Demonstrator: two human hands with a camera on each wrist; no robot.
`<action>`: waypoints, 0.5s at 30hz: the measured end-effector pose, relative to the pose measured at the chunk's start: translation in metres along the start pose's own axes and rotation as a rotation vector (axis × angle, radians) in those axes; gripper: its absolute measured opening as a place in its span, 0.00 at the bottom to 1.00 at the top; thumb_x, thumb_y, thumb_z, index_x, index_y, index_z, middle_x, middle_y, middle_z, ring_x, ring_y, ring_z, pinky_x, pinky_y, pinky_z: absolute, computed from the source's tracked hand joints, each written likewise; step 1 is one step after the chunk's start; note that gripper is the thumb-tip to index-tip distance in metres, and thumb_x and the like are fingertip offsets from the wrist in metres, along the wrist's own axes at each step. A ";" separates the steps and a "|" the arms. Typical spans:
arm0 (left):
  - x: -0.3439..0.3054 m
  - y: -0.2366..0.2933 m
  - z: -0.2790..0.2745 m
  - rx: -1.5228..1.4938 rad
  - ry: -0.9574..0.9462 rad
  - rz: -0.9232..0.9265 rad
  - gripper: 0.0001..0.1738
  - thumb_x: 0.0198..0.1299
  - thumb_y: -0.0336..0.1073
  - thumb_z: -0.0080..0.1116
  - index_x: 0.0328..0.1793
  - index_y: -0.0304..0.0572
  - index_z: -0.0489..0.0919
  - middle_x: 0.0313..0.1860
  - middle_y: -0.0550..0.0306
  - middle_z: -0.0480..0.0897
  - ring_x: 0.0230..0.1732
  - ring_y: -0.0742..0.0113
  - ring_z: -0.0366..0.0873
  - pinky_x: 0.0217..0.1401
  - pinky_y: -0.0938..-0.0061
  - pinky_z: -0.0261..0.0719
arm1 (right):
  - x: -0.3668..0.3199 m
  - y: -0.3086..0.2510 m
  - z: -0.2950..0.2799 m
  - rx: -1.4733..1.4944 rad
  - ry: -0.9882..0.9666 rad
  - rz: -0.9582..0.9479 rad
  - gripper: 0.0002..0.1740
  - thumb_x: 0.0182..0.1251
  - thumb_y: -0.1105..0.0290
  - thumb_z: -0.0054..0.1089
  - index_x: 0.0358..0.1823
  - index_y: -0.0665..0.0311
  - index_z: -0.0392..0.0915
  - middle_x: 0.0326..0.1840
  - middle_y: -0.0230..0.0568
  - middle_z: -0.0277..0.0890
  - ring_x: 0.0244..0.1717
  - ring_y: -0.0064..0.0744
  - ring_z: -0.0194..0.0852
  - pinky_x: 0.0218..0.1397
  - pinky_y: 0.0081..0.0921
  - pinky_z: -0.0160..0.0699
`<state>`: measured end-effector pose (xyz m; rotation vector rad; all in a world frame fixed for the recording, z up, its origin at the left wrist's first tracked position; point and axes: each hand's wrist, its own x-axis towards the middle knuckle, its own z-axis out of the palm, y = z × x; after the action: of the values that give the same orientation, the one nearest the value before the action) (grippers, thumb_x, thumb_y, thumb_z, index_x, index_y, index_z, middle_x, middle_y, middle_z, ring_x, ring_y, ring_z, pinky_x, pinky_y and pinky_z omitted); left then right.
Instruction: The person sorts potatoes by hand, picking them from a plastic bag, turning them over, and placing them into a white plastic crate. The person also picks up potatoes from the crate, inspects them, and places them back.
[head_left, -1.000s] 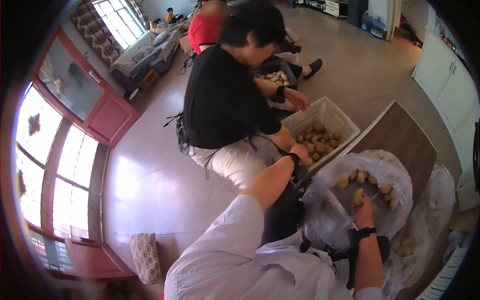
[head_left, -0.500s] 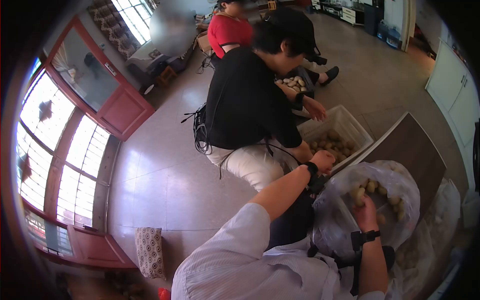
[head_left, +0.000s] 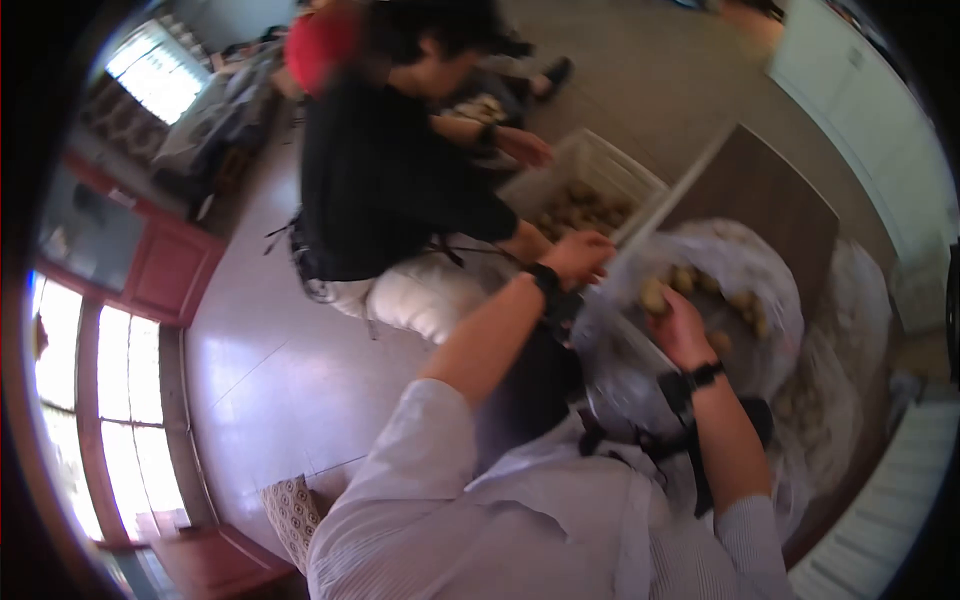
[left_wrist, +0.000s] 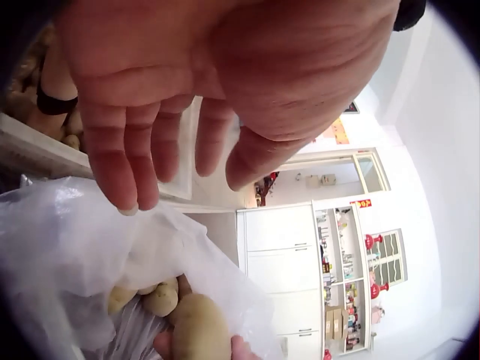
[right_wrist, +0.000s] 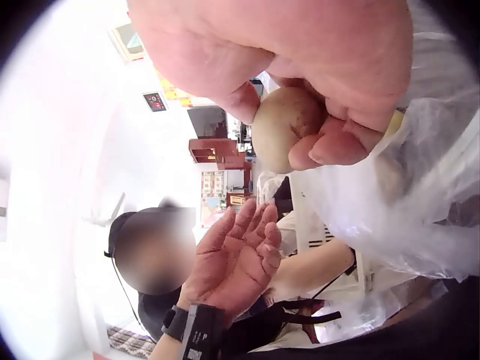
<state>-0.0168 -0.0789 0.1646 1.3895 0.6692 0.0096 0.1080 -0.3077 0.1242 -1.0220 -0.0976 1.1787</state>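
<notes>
My right hand (head_left: 682, 335) grips a pale potato (head_left: 653, 296) over the near left side of a clear plastic bag (head_left: 770, 365); in the right wrist view fingers and thumb curl round the potato (right_wrist: 286, 129). My left hand (head_left: 580, 258) holds nothing and hovers left of the bag, beside the white crate (head_left: 640, 178). The left wrist view shows the left hand (left_wrist: 217, 82) palm on, its fingers loosely bent, the potato (left_wrist: 201, 328) below it. More potatoes (head_left: 745, 300) lie inside the open bag.
A person in black (head_left: 390, 190) sits at the left, an arm reaching into the crate of potatoes. Behind the bag is a dark brown board (head_left: 755, 195). Another plastic bag (head_left: 850, 330) stands at the right, near white cabinets (head_left: 860, 110).
My right hand has lifted the potato towards the bag's left side, nearer my left hand. The left hand has loosened its fingers. The head view has shifted.
</notes>
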 end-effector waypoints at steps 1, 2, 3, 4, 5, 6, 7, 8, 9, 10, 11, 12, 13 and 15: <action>-0.002 0.005 0.008 0.013 -0.048 -0.019 0.26 0.64 0.43 0.61 0.64 0.37 0.73 0.53 0.52 0.78 0.45 0.64 0.81 0.41 0.69 0.83 | -0.001 -0.001 0.006 -0.008 0.028 0.052 0.15 0.72 0.55 0.54 0.49 0.56 0.76 0.41 0.30 0.77 0.37 0.26 0.73 0.38 0.25 0.73; -0.005 0.008 0.014 0.028 -0.080 -0.031 0.27 0.64 0.44 0.61 0.65 0.39 0.72 0.54 0.52 0.78 0.47 0.64 0.80 0.43 0.69 0.82 | -0.002 -0.002 0.012 -0.035 0.033 0.072 0.15 0.73 0.54 0.53 0.48 0.56 0.76 0.38 0.30 0.76 0.34 0.27 0.73 0.36 0.26 0.72; -0.007 0.009 0.018 0.022 -0.104 -0.040 0.27 0.64 0.44 0.61 0.65 0.39 0.72 0.54 0.52 0.78 0.47 0.64 0.80 0.43 0.69 0.82 | -0.002 -0.004 0.018 -0.063 0.024 0.091 0.16 0.73 0.52 0.52 0.47 0.56 0.76 0.35 0.31 0.76 0.31 0.27 0.73 0.35 0.26 0.71; -0.007 0.010 0.022 0.038 -0.169 -0.027 0.28 0.63 0.43 0.62 0.65 0.39 0.72 0.54 0.53 0.78 0.47 0.65 0.80 0.43 0.70 0.82 | -0.004 -0.006 0.023 -0.061 0.043 0.090 0.16 0.73 0.52 0.52 0.47 0.56 0.76 0.35 0.31 0.76 0.31 0.27 0.73 0.35 0.26 0.71; -0.006 0.012 0.024 0.056 -0.229 -0.011 0.29 0.62 0.43 0.63 0.66 0.40 0.71 0.54 0.54 0.78 0.47 0.65 0.80 0.44 0.71 0.81 | -0.004 -0.008 0.028 -0.064 0.041 0.116 0.17 0.73 0.51 0.51 0.46 0.56 0.76 0.33 0.32 0.75 0.29 0.28 0.71 0.33 0.26 0.70; -0.006 0.013 0.027 0.056 -0.239 -0.013 0.29 0.62 0.43 0.63 0.66 0.40 0.71 0.54 0.54 0.78 0.47 0.65 0.80 0.44 0.71 0.81 | -0.002 -0.010 0.031 -0.066 0.034 0.144 0.18 0.73 0.50 0.50 0.45 0.56 0.76 0.30 0.33 0.74 0.27 0.29 0.70 0.32 0.26 0.68; -0.007 0.014 0.029 0.055 -0.304 -0.003 0.29 0.61 0.42 0.65 0.66 0.40 0.71 0.54 0.54 0.78 0.47 0.66 0.80 0.44 0.71 0.81 | 0.001 -0.010 0.034 -0.026 0.043 0.167 0.20 0.74 0.48 0.46 0.43 0.57 0.76 0.27 0.33 0.71 0.25 0.29 0.67 0.29 0.27 0.64; -0.008 0.013 0.032 0.053 -0.370 0.005 0.30 0.59 0.40 0.66 0.66 0.40 0.71 0.54 0.55 0.79 0.47 0.66 0.80 0.45 0.71 0.81 | 0.003 -0.011 0.034 -0.023 0.050 0.167 0.20 0.74 0.48 0.46 0.43 0.57 0.76 0.27 0.33 0.71 0.25 0.29 0.67 0.29 0.27 0.64; -0.009 0.013 0.035 0.052 -0.376 0.001 0.30 0.59 0.40 0.66 0.66 0.40 0.71 0.54 0.55 0.79 0.47 0.66 0.80 0.45 0.71 0.81 | 0.004 -0.012 0.035 0.001 0.027 0.167 0.21 0.74 0.47 0.45 0.42 0.57 0.76 0.26 0.32 0.70 0.24 0.29 0.66 0.28 0.28 0.63; -0.008 0.012 0.036 0.058 -0.400 0.039 0.31 0.58 0.38 0.67 0.66 0.40 0.71 0.54 0.55 0.79 0.47 0.67 0.79 0.44 0.72 0.80 | 0.005 -0.013 0.036 0.024 0.003 0.168 0.22 0.75 0.46 0.43 0.42 0.57 0.77 0.24 0.31 0.69 0.23 0.29 0.65 0.27 0.28 0.62; -0.009 0.011 0.037 0.064 -0.423 0.077 0.31 0.57 0.36 0.68 0.66 0.41 0.71 0.54 0.55 0.79 0.47 0.68 0.79 0.43 0.73 0.80 | 0.007 -0.014 0.035 0.026 0.007 0.171 0.22 0.75 0.46 0.43 0.42 0.57 0.77 0.24 0.31 0.69 0.23 0.29 0.65 0.27 0.28 0.62; -0.008 0.011 0.038 0.062 -0.424 0.075 0.31 0.57 0.36 0.68 0.66 0.41 0.71 0.54 0.55 0.79 0.47 0.68 0.79 0.43 0.73 0.80 | 0.009 -0.014 0.036 0.020 -0.003 0.180 0.23 0.75 0.45 0.42 0.42 0.57 0.76 0.23 0.31 0.68 0.23 0.29 0.65 0.27 0.28 0.62; -0.007 0.011 0.038 0.075 -0.425 0.087 0.31 0.56 0.36 0.68 0.66 0.40 0.72 0.54 0.55 0.79 0.47 0.68 0.79 0.43 0.74 0.80 | 0.010 -0.015 0.037 0.013 -0.014 0.190 0.24 0.75 0.44 0.41 0.42 0.57 0.76 0.22 0.31 0.67 0.23 0.29 0.65 0.27 0.28 0.62; -0.006 0.011 0.037 0.086 -0.425 0.098 0.32 0.55 0.35 0.69 0.66 0.40 0.72 0.53 0.55 0.80 0.47 0.69 0.79 0.42 0.75 0.80 | 0.011 -0.013 0.040 -0.007 0.009 0.184 0.25 0.75 0.43 0.41 0.41 0.57 0.76 0.22 0.30 0.67 0.23 0.29 0.65 0.27 0.28 0.62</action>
<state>-0.0013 -0.1125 0.1783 1.4469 0.2494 -0.2326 0.0999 -0.2746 0.1509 -1.0596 -0.0002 1.3412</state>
